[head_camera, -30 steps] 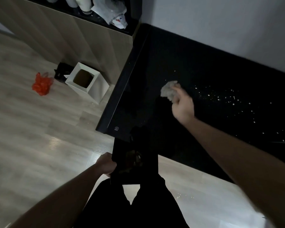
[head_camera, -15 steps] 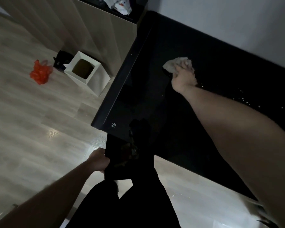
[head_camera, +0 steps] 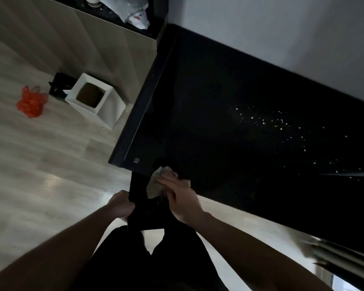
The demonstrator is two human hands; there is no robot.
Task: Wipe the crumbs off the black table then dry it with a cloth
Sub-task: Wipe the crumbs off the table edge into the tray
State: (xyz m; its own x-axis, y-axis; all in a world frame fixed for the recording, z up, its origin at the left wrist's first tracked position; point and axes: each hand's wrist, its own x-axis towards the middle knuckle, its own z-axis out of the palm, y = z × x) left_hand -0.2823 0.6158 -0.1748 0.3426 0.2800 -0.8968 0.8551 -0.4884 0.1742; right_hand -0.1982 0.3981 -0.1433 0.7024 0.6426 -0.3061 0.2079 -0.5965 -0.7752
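Right-hand fingers (head_camera: 166,179) lie fairly straight, pressing flat on a pale crumpled cloth (head_camera: 156,182) right at the near edge of the black tabletop (head_camera: 219,122), close to its near-left corner. The right hand (head_camera: 181,198) bears down on the cloth rather than bunching it up. Just beneath that edge sits a flat black tray (head_camera: 143,215), or dustpan, too dark to say which, and the left hand (head_camera: 120,206) has its fingers wrapped around its left side, holding it up under the lip.

So this looks like the catch: cloth sweeping to the edge, tray waiting below. To do it well, keep the tray tight against the underside of the edge so nothing slips through, and draw the cloth over the lip in one smooth pull, not a flick.

Plenty left, though. A scatter of pale crumbs (head_camera: 271,122) lies well apart from the cloth, out toward the far-right of the tabletop, with a few more strung toward the right edge. Those need long overlapping strokes back to this same spot. Drying has not begun, by my reckoning.

Out on the wooden floor (head_camera: 29,164), a white square bin (head_camera: 97,99) stands beside the tabletop's left edge, and an orange bag (head_camera: 31,102) lies farther left.
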